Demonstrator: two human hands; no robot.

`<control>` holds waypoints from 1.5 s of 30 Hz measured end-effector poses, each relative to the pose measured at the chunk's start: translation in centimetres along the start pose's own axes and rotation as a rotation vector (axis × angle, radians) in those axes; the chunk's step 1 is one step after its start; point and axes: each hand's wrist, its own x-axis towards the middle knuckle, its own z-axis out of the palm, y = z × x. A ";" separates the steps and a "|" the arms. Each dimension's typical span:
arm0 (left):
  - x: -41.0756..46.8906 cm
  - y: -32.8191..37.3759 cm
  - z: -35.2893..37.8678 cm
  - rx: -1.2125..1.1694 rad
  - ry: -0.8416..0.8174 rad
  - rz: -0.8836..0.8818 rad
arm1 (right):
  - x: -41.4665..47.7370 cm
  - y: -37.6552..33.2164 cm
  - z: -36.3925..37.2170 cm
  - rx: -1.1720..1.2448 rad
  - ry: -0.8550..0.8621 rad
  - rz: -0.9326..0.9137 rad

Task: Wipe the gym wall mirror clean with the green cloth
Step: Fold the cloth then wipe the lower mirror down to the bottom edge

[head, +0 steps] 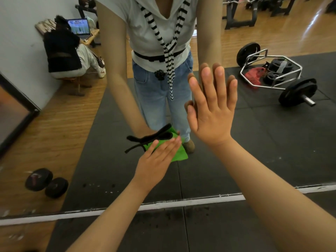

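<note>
The wall mirror (254,142) fills most of the view, and its bottom edge runs along a white strip near the floor. My left hand (156,160) presses the green cloth (180,153) flat against the low middle of the glass with straight fingers. The cloth shows beyond my fingertips, and a black strap or trim (149,138) sticks out at its upper left. My right hand (212,108) lies flat on the mirror higher up and to the right, fingers spread and pointing up. Both arms are reflected in the glass.
In the reflection are a hex bar with black weight plates (276,75) on black mats at the right, a seated person at a laptop (65,51) at the upper left, and a dumbbell (46,182) at the lower left. Black mat lies under me.
</note>
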 end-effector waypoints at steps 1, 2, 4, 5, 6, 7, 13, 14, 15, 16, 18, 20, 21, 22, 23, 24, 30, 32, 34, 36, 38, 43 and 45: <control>-1.1 0.3 0.4 -0.005 -0.027 0.024 | -0.1 0.0 0.0 0.003 -0.009 0.001; -2.4 0.5 0.7 -0.016 -0.063 0.054 | -0.1 0.0 -0.1 0.007 -0.015 -0.001; -4.0 0.1 0.8 -0.035 -0.143 0.103 | -0.1 0.0 -0.1 -0.001 -0.018 0.000; -4.2 -0.3 0.6 -0.024 -0.168 0.130 | 0.0 -0.1 -0.1 -0.006 -0.017 0.005; -4.1 -0.7 0.2 -0.013 -0.177 0.155 | 0.0 -0.1 -0.1 -0.005 -0.012 0.009; -3.3 -1.0 -0.2 0.002 -0.169 0.173 | 0.0 -0.2 0.0 -0.004 -0.003 0.011; 4.0 0.0 -1.4 0.000 0.009 0.018 | 0.0 -0.1 -0.1 0.017 -0.005 0.002; 3.2 0.4 -1.2 -0.003 -0.017 -0.002 | 0.0 0.0 -0.1 0.006 -0.008 0.002; 1.7 0.7 -1.1 -0.032 -0.064 -0.041 | 0.0 0.1 -0.2 0.002 -0.013 0.003; 0.0 1.1 -1.0 -0.077 -0.118 -0.091 | -0.1 0.0 -0.2 0.007 -0.014 0.002; -2.5 2.3 -1.8 -0.190 -0.229 -0.222 | -0.1 0.0 -0.1 0.003 -0.004 -0.003; -2.4 4.2 -2.7 -0.304 -0.257 -0.380 | -0.1 -0.1 0.0 -0.001 0.006 0.002; -1.8 5.2 -3.3 -0.351 -0.234 -0.489 | 0.0 -0.2 0.1 0.005 0.011 0.002; -0.8 6.2 -4.0 -0.406 -0.198 -0.619 | -0.1 -0.1 0.1 0.006 0.015 0.002; 0.3 7.1 -4.5 -0.460 -0.156 -0.762 | -0.1 0.0 0.1 0.005 0.017 0.003; 1.3 7.8 -4.8 -0.503 -0.111 -0.918 | -0.2 0.0 0.0 0.009 0.017 0.001; 6.4 9.3 -5.9 -0.808 0.117 -1.520 | -0.2 0.1 -0.2 0.021 0.009 -0.013; 7.7 9.9 -6.1 -0.949 0.206 -1.596 | -0.2 0.1 -0.3 0.026 0.005 -0.012; 8.8 10.1 -5.9 -1.017 0.308 -1.696 | -0.2 0.1 -0.3 0.039 0.005 -0.014; 9.7 10.0 -5.5 -1.015 0.368 -1.767 | -0.2 0.1 -0.3 0.048 0.005 -0.015; 10.1 10.1 -5.6 -1.052 0.442 -1.806 | -0.3 0.2 -0.3 0.055 0.007 -0.015; 10.3 10.6 -6.8 -1.302 0.564 -1.854 | -0.2 0.2 -0.2 0.064 0.004 -0.021; 10.3 10.0 -6.7 -1.356 0.581 -1.915 | -0.2 0.2 -0.2 0.070 0.004 -0.017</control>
